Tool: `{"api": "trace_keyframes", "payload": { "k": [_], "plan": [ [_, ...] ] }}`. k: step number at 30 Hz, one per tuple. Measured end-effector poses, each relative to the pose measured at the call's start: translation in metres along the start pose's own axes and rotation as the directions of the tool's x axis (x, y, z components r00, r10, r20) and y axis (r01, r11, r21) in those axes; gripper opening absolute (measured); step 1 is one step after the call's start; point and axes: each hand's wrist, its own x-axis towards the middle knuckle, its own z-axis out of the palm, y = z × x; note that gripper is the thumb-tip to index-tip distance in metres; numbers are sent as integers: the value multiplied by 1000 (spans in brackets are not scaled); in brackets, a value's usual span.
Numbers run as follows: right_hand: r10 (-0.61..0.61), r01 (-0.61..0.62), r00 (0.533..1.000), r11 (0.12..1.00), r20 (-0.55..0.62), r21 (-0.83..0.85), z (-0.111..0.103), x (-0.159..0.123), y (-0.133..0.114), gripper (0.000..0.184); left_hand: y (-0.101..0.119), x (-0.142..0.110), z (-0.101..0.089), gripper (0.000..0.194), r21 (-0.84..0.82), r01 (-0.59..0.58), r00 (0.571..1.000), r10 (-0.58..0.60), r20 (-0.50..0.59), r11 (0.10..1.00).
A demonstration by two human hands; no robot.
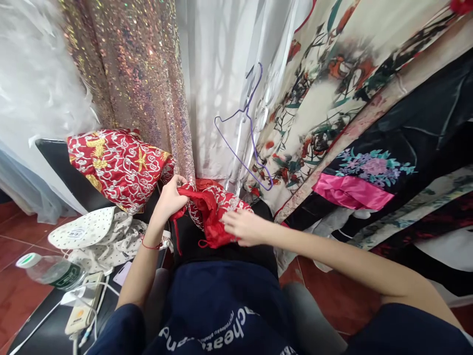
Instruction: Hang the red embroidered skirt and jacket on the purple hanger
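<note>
A red garment with silver embroidery (211,213) lies bunched over a black surface in front of my body, its plain red lining turned up and a thin red tie hanging at the left. My left hand (173,197) pinches the garment's left edge between thumb and fingers. At the right side, my right hand (244,228) is on the bunched cloth with its fingers bent into it; they look slightly blurred. A purple clothes hanger (242,116) hangs beyond the garment, against white curtain fabric.
Another red embroidered garment (120,165) drapes over a black chair back (51,158) at left. Below it are a dotted white cloth bag (86,229), a plastic bottle (55,272), a power strip (83,308) with cables, and a phone (122,272). Printed clothes (318,103) hang at right.
</note>
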Motion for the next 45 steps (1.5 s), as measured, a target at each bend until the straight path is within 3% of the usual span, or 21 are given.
{"api": "trace_keyframes", "payload": {
  "k": [2,4,7,10,13,15,19,23,26,29,32,35,39,41,43,45],
  "plan": [
    [139,-145,983,988,-122,-44,-16,-6,28,32,-7,4,2,38,-11,13,1000,-13,25,1000],
    [179,-197,960,978,-218,-65,-26,-10,47,24,-10,6,4,37,-16,29,998,-28,62,999],
    [9,-10,957,1000,-289,-1,-26,-10,54,9,-10,6,5,34,-14,23,995,-22,93,1000],
    [-117,186,906,974,-406,133,-16,-6,45,14,-5,4,6,36,-75,-2,998,6,57,997],
    [-31,247,824,919,-566,309,-12,-4,39,20,-3,4,7,38,-144,-27,999,32,34,989],
    [32,296,793,853,-609,431,-14,-4,41,21,-4,4,8,39,-178,-36,998,45,48,983],
    [56,314,831,775,-554,549,-20,-7,50,20,-8,9,12,44,-269,-56,997,66,30,961],
    [37,177,921,847,-388,501,-28,-15,48,15,-12,16,26,25,-309,-148,988,124,-95,939],
    [81,7,974,923,-213,385,-31,-24,39,3,-18,21,41,27,-330,-135,989,110,-96,934],
    [157,-145,987,967,-41,210,-20,-36,37,13,-25,24,55,22,-142,-167,975,142,-171,976],
    [224,-234,971,964,84,130,3,-53,47,11,-31,30,71,10,115,-182,920,211,-330,977],
    [198,-198,980,954,26,225,19,-70,54,4,-33,47,92,8,14,-143,936,139,-322,990],
    [33,69,968,918,-250,389,16,-77,36,10,-32,95,115,24,-162,-26,947,-28,-320,986],
    [-52,172,952,906,-300,387,12,-76,26,12,-33,125,119,28,-180,21,940,-80,-332,984],
    [-55,147,954,942,-294,300,11,-76,26,15,-36,152,121,27,-198,74,935,-137,-326,977],
    [40,12,961,983,-273,184,17,-80,37,16,-39,172,122,25,-215,119,934,-183,-308,969]
  ]
}}
